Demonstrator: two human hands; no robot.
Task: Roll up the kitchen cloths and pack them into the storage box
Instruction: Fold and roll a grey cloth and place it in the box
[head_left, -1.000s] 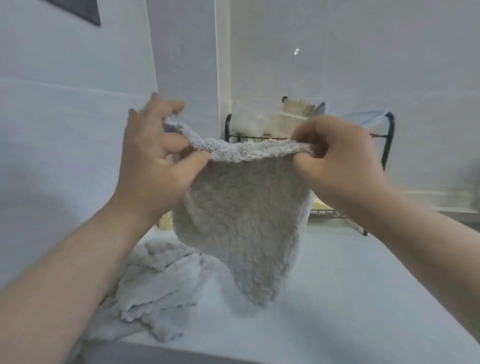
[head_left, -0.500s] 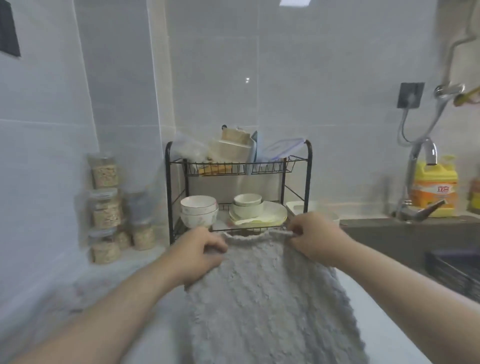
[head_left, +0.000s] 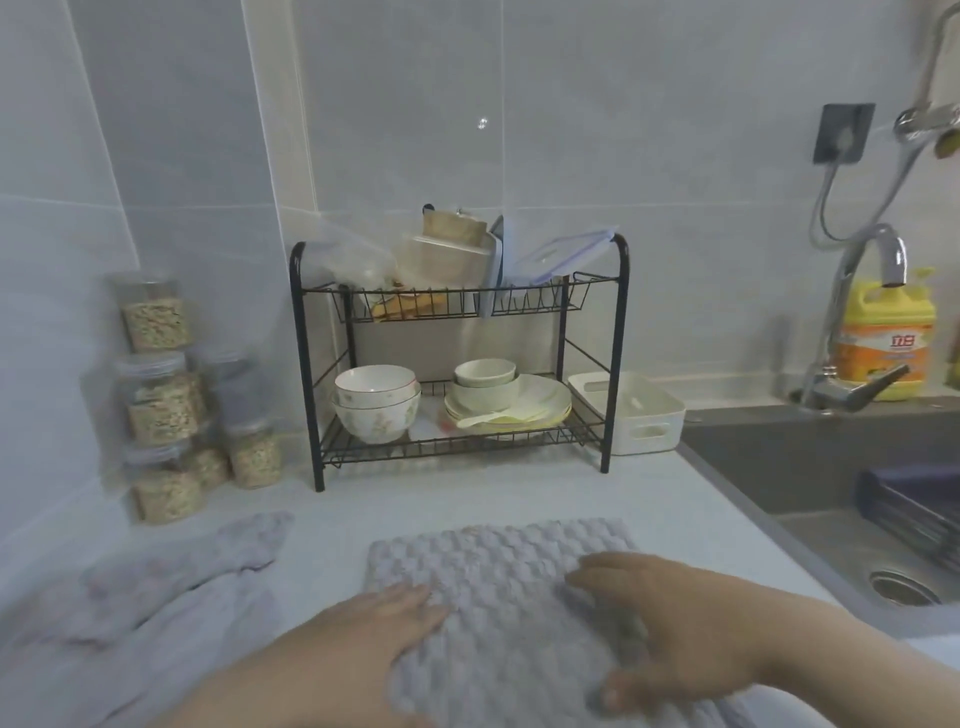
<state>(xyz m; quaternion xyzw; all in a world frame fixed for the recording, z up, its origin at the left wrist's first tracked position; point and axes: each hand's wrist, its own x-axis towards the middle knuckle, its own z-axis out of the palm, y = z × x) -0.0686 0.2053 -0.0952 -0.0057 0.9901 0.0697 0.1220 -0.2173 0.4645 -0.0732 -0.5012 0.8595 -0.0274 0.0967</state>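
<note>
A grey textured kitchen cloth lies spread flat on the white counter in front of me. My left hand rests flat on its left part with straight fingers. My right hand lies on its right part, fingers stretched out and thumb pointing toward me. Several more grey cloths sit crumpled in a heap on the counter to the left. A white storage box with handle slots stands at the back, just right of the dish rack.
A black two-tier dish rack with bowls and plates stands at the back. Stacked jars of grains line the left wall. The sink, tap and a yellow detergent bottle are on the right.
The cloth, held up by its top edge in both hands, has come down flat onto the counter. Both hands have let go of the edge and now lie flat on it.
</note>
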